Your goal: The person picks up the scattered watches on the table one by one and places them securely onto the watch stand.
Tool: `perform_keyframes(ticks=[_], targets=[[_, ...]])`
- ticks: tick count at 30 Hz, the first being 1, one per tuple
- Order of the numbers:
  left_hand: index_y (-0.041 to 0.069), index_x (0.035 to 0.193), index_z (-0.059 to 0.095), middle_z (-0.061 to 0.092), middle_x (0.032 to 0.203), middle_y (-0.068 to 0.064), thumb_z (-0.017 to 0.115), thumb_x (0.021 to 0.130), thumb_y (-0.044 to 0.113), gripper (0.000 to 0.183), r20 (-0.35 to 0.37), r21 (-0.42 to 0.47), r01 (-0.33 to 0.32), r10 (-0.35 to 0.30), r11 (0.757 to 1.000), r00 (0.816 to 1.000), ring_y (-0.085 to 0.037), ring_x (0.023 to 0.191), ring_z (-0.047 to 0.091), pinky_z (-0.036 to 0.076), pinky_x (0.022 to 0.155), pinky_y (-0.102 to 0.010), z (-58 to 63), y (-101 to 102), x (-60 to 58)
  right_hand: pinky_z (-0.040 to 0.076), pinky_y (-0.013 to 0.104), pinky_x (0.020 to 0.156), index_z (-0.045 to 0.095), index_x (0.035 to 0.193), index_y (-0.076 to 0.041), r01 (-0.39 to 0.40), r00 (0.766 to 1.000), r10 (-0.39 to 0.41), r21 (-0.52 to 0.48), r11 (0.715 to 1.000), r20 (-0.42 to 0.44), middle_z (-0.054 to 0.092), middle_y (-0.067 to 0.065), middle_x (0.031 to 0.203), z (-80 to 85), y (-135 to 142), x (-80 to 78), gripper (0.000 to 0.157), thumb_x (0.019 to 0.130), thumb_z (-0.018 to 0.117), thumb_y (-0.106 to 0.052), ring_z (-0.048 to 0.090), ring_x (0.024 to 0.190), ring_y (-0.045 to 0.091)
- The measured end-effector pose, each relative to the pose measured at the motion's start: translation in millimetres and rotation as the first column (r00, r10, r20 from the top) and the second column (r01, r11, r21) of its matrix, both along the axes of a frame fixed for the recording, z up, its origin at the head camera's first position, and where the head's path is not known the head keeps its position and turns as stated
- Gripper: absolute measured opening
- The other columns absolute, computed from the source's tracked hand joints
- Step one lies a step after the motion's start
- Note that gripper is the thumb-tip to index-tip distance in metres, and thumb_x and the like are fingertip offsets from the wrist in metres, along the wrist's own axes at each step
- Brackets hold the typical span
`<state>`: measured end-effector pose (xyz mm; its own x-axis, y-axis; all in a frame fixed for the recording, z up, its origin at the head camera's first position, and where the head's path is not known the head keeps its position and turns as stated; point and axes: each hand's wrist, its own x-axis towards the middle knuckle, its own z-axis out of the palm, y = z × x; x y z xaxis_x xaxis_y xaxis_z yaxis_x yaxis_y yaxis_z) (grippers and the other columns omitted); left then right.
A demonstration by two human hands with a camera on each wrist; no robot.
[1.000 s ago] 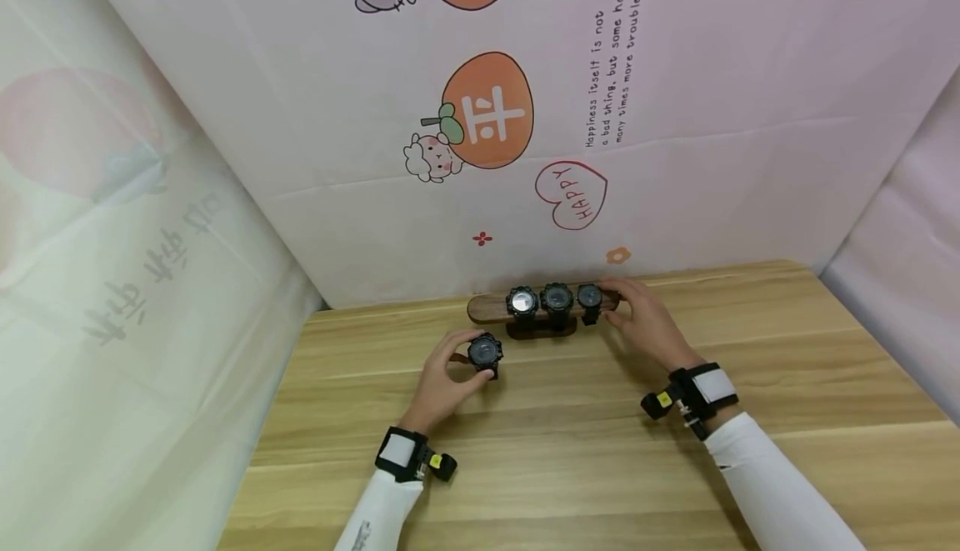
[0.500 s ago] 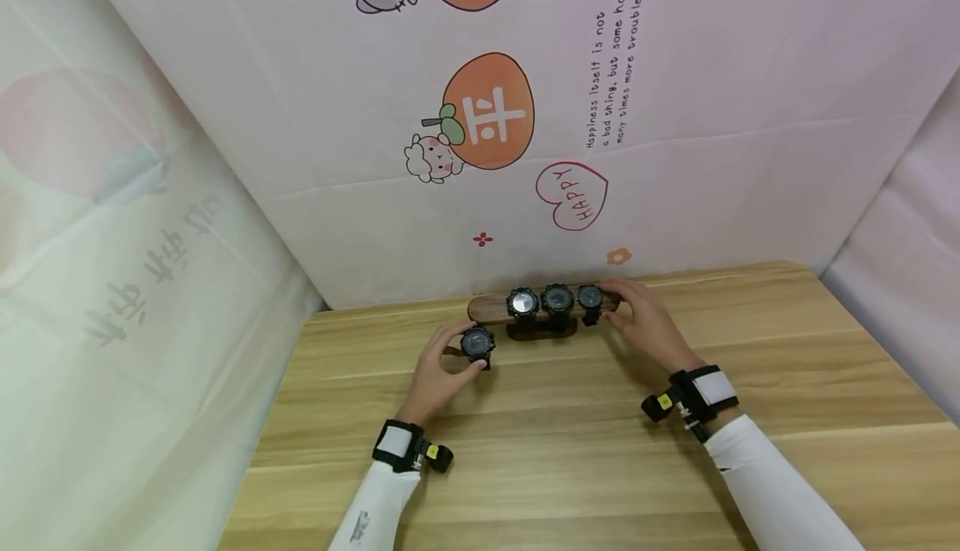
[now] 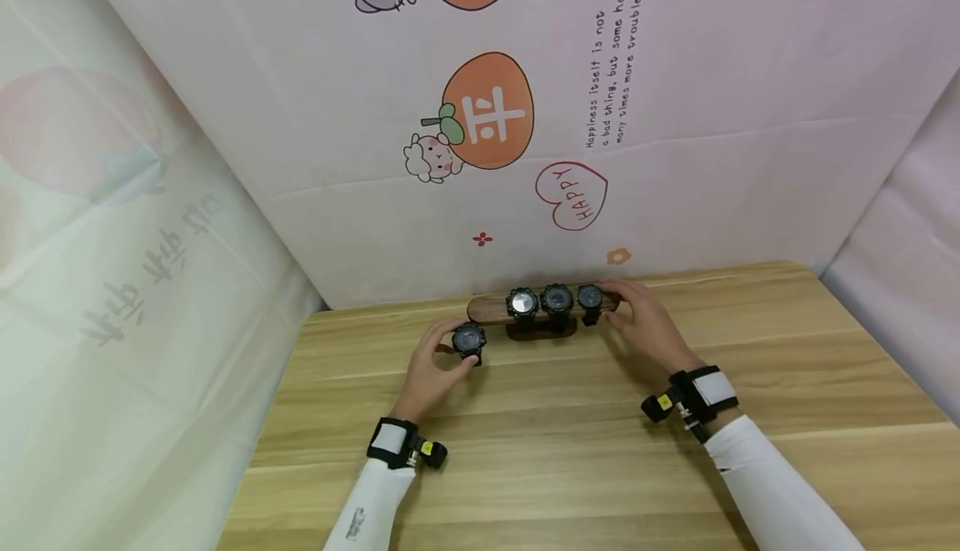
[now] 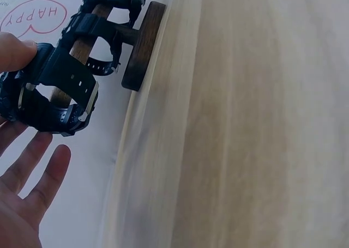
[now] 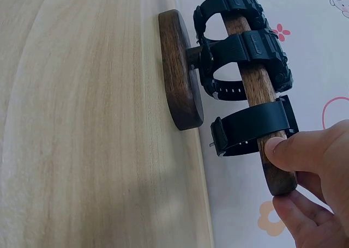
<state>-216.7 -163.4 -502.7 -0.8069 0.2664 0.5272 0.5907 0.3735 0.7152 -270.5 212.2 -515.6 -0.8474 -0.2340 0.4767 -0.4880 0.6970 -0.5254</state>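
Observation:
My left hand [image 3: 427,378] pinches a black wristwatch [image 3: 468,338] by its edges, thumb below and fingers above, just off the left end of a dark wooden watch stand [image 3: 489,309]. In the left wrist view, that watch's buckled strap [image 4: 71,76] forms a loop, and the bar's end [image 4: 59,100] shows through it; whether it is inside cannot be told. My right hand [image 3: 648,328] grips the bar's right end [image 5: 279,180], thumb on top. Three black watches hang on the bar: a bright-faced one [image 3: 522,303], a dark-faced one [image 3: 557,301] and a smaller one [image 3: 590,297] by my right fingers.
The stand's flat base [image 5: 179,73] rests near the back edge of the wooden table [image 3: 540,451]. Right behind it rises a white printed cloth [image 3: 360,226]. Another cloth [image 3: 150,326] hangs along the left side.
My left hand has carried its watch a little left and farther back, from in front of the stand to beside its left end. The right hand and the stand have stayed still.

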Motion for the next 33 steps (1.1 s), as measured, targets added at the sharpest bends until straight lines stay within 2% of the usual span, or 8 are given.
perform_keyframes(ticks=[6,11,16,20,23,27,30,33], targets=[[0.002,0.130,0.055,0.054,0.128,-0.021,0.078,0.077,0.001,0.058,-0.013,0.014,-0.019,0.019,1.000,1.000,-0.035,0.108,0.054,0.053,0.077,-0.056,0.2,1,-2.4,0.047,0.052,0.093,0.056,0.132,-0.004,-0.001,1.000,0.001,0.001,1.000,0.006,0.057,0.016,0.127,0.5,0,1.0,0.054,0.081,0.074,0.001,0.054,0.108,0.031],[0.002,0.131,0.054,0.053,0.128,-0.024,0.078,0.077,0.001,0.060,-0.029,0.021,-0.025,0.025,0.999,0.999,-0.035,0.107,0.054,0.052,0.075,-0.059,-12.2,-1,-12.1,0.047,0.051,0.094,0.056,0.131,-0.004,0.000,1.000,0.000,0.000,1.000,-0.002,0.058,0.015,0.126,-0.1,1,0.4,0.054,0.081,0.074,0.001,0.054,0.106,0.029],[0.013,0.134,0.053,0.053,0.131,-0.017,0.079,0.080,0.015,0.060,-0.008,-0.014,-0.038,0.038,0.999,0.999,-0.024,0.110,0.053,0.055,0.079,-0.047,-29.2,-9,-25.8,0.047,0.052,0.093,0.056,0.131,-0.003,-0.008,1.000,0.008,-0.004,1.000,-0.011,0.058,0.015,0.125,-0.7,1,-0.1,0.054,0.081,0.074,0.002,0.055,0.106,0.029],[0.016,0.135,0.053,0.053,0.134,-0.011,0.077,0.082,0.025,0.059,0.011,-0.028,-0.039,0.039,0.999,0.999,-0.020,0.112,0.053,0.055,0.080,-0.041,-34.1,-13,-31.0,0.048,0.051,0.091,0.056,0.131,-0.004,-0.007,1.000,0.007,-0.003,1.000,-0.016,0.059,0.015,0.123,-0.7,1,-0.2,0.055,0.080,0.074,0.002,0.055,0.104,0.029],[0.011,0.135,0.053,0.052,0.135,-0.011,0.077,0.082,0.026,0.060,0.015,-0.024,-0.039,0.039,0.999,0.999,-0.020,0.112,0.052,0.055,0.080,-0.042,-34.8,-14,-33.5,0.048,0.051,0.092,0.056,0.131,-0.004,-0.007,1.000,0.007,-0.002,1.000,-0.015,0.058,0.015,0.126,-0.7,1,-0.1,0.055,0.080,0.074,0.002,0.055,0.106,0.029],[0.007,0.134,0.053,0.052,0.133,-0.014,0.079,0.081,0.017,0.060,0.012,-0.001,-0.044,0.044,0.999,0.999,-0.024,0.112,0.052,0.054,0.080,-0.051,-33.4,-12,-35.7,0.046,0.052,0.095,0.056,0.131,-0.004,-0.007,1.000,0.007,0.001,1.000,-0.010,0.056,0.016,0.130,-0.8,1,-0.3,0.053,0.081,0.074,0.000,0.053,0.112,0.031],[0.006,0.134,0.053,0.052,0.131,-0.021,0.078,0.079,0.008,0.060,-0.004,0.014,-0.044,0.044,0.999,0.999,-0.031,0.110,0.053,0.052,0.077,-0.059,-27.1,-9,-33.3,0.046,0.052,0.095,0.056,0.131,-0.004,-0.008,1.000,0.008,0.005,1.000,-0.005,0.056,0.016,0.130,-0.9,2,-0.4,0.053,0.081,0.074,0.000,0.053,0.112,0.031],[0.003,0.132,0.053,0.051,0.130,-0.027,0.077,0.079,0.001,0.059,-0.012,0.019,-0.041,0.042,0.999,0.999,-0.038,0.109,0.052,0.051,0.076,-0.062,-15.8,-6,-26.9,0.046,0.052,0.095,0.056,0.131,-0.004,-0.008,1.000,0.008,0.008,1.000,0.000,0.056,0.016,0.130,-0.8,2,-0.6,0.053,0.082,0.074,-0.001,0.053,0.111,0.031]])
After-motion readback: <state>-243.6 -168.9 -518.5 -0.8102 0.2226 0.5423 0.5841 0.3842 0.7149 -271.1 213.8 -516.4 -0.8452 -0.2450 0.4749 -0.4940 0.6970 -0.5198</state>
